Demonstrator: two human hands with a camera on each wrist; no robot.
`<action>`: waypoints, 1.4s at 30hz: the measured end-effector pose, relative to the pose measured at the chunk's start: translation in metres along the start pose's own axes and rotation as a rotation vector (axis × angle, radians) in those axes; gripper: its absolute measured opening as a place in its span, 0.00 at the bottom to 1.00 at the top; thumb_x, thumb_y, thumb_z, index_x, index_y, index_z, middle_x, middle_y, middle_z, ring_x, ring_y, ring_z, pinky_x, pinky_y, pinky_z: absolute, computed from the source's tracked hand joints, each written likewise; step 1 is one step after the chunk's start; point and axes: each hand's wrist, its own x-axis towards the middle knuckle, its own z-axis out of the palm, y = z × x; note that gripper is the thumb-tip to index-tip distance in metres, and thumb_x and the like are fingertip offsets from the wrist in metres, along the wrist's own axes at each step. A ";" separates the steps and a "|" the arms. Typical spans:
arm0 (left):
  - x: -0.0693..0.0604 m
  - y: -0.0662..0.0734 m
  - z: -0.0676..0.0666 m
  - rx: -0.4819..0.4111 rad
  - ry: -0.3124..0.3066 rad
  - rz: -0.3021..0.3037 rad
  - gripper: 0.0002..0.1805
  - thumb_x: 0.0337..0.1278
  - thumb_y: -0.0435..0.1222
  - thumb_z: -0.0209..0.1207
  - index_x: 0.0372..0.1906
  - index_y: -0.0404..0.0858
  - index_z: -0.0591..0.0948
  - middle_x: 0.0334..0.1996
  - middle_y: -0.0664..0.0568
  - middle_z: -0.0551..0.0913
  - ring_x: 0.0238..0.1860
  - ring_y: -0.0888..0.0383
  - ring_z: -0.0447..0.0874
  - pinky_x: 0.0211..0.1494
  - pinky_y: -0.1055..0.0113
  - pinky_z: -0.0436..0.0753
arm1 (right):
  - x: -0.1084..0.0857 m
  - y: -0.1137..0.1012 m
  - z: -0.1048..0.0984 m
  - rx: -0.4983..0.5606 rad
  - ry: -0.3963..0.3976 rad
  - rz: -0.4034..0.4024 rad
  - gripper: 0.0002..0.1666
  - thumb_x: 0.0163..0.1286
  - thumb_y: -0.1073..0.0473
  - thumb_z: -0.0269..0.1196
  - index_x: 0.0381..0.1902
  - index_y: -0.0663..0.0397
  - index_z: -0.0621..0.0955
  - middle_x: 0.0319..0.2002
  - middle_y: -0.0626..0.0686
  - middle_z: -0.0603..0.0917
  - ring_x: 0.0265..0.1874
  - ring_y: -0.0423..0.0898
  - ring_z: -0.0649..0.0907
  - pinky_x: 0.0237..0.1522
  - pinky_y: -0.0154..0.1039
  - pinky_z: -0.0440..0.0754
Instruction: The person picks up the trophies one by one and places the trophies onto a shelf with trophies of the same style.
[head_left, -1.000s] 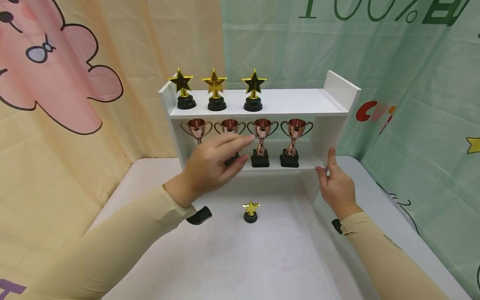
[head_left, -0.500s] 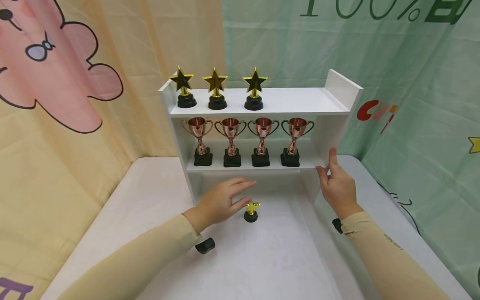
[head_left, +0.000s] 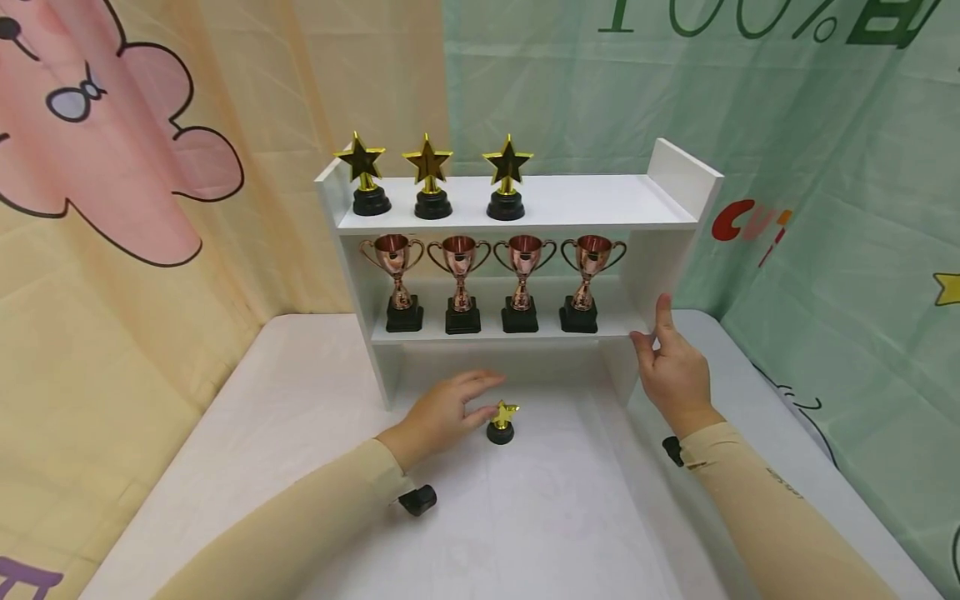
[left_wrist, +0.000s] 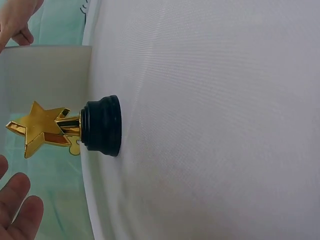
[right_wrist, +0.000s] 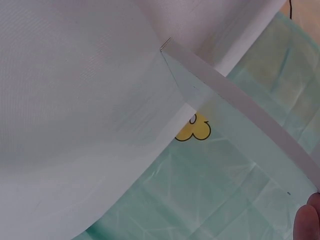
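A small gold star trophy [head_left: 501, 432] with a round black base stands upright on the white tabletop, in front of the shelf. My left hand [head_left: 444, 412] is just left of it, fingers extended and thumb near the star. In the left wrist view a gap shows between my fingertips [left_wrist: 26, 215] and the star trophy [left_wrist: 101, 126]. My right hand [head_left: 677, 379] holds the right side panel of the white shelf [head_left: 600, 200], thumb at the front edge and index finger pointing up. Only its fingertips [right_wrist: 307, 220] appear in the right wrist view, by the panel's edge.
Three larger gold star trophies [head_left: 431, 175] stand on the top shelf, left of its bare right part. Several bronze two-handled cups [head_left: 521, 287] line the middle shelf. The white table [head_left: 555, 517] extends around; printed curtains [head_left: 285, 150] hang behind and beside it.
My left hand has come down from in front of the bronze cups to beside the small star trophy on the table. My right hand stays at the shelf's side.
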 end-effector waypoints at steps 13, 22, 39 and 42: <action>0.001 -0.006 0.015 -0.047 -0.042 -0.046 0.28 0.74 0.45 0.63 0.75 0.50 0.77 0.72 0.53 0.78 0.75 0.50 0.75 0.77 0.51 0.73 | -0.001 0.000 0.000 -0.006 -0.017 0.013 0.49 0.74 0.56 0.68 0.84 0.49 0.57 0.24 0.65 0.82 0.16 0.55 0.77 0.20 0.51 0.76; 0.002 -0.007 0.021 -0.089 -0.056 -0.069 0.27 0.74 0.44 0.63 0.74 0.51 0.77 0.71 0.57 0.79 0.74 0.54 0.76 0.77 0.53 0.74 | -0.002 0.000 0.000 -0.005 -0.005 0.012 0.48 0.74 0.56 0.68 0.83 0.50 0.58 0.26 0.67 0.83 0.16 0.57 0.79 0.21 0.55 0.78; 0.003 -0.006 0.028 -0.114 -0.045 -0.051 0.22 0.74 0.39 0.63 0.69 0.47 0.82 0.65 0.55 0.85 0.68 0.54 0.82 0.72 0.53 0.78 | -0.001 0.002 0.001 0.005 0.011 -0.010 0.46 0.78 0.33 0.53 0.83 0.50 0.58 0.26 0.68 0.83 0.18 0.60 0.81 0.23 0.57 0.79; 0.003 -0.006 0.029 -0.129 -0.035 -0.053 0.22 0.74 0.39 0.64 0.69 0.46 0.83 0.65 0.55 0.85 0.67 0.54 0.83 0.71 0.53 0.79 | 0.000 0.002 0.001 0.005 0.009 -0.008 0.46 0.78 0.36 0.55 0.83 0.51 0.58 0.26 0.68 0.83 0.19 0.60 0.81 0.24 0.57 0.80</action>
